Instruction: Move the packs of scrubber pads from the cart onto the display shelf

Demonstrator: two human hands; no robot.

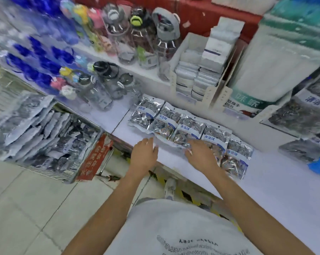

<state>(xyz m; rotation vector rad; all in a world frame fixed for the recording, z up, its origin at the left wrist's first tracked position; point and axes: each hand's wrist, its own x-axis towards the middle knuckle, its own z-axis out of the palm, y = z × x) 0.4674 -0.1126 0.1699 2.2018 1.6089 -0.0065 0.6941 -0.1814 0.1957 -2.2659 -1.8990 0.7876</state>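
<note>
Five packs of scrubber pads (189,129) lie overlapping in one row on the display shelf (266,181), the row running just past the fingertips of two hands: the left hand (144,155) and the right hand (201,155). One cart (45,133) holds more packs, too heaped and blurred to count.

scrubber packs (189,132) labelled 清洁球
</note>
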